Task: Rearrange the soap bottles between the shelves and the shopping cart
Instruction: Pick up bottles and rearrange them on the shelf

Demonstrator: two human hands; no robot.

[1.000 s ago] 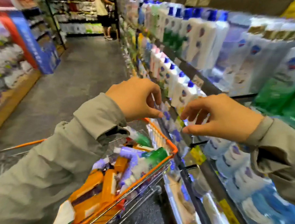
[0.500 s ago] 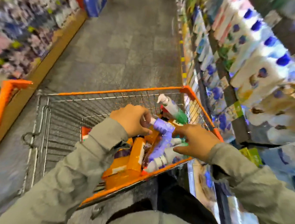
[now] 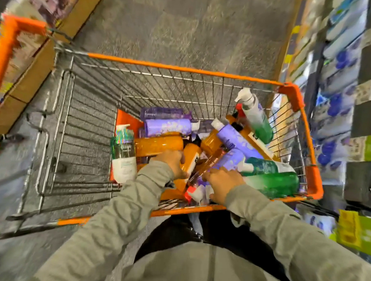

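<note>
I look down into an orange-rimmed wire shopping cart [image 3: 183, 69] holding several soap bottles in a heap at its right end. My left hand [image 3: 172, 164] curls around an orange bottle with a white label [image 3: 192, 156]. My right hand [image 3: 223, 182] lies on the heap beside it, fingertips touching a purple bottle [image 3: 232, 158] and a slim orange bottle [image 3: 209, 162]. Whether it grips anything is hidden. A green bottle [image 3: 272, 182] lies right of that hand. A green pump bottle [image 3: 255, 120] leans in the far right corner.
Shelves of white and blue bottles [image 3: 340, 83] run along the right, close to the cart. A green-and-white pump bottle [image 3: 124, 156] stands left of the heap. The cart's left half shows bare wire floor [image 3: 85, 136]. Grey aisle floor [image 3: 185, 23] lies ahead.
My view swung down from the shelf to the cart. Both hands dropped from shelf height into the cart, and the left one closed on the orange bottle.
</note>
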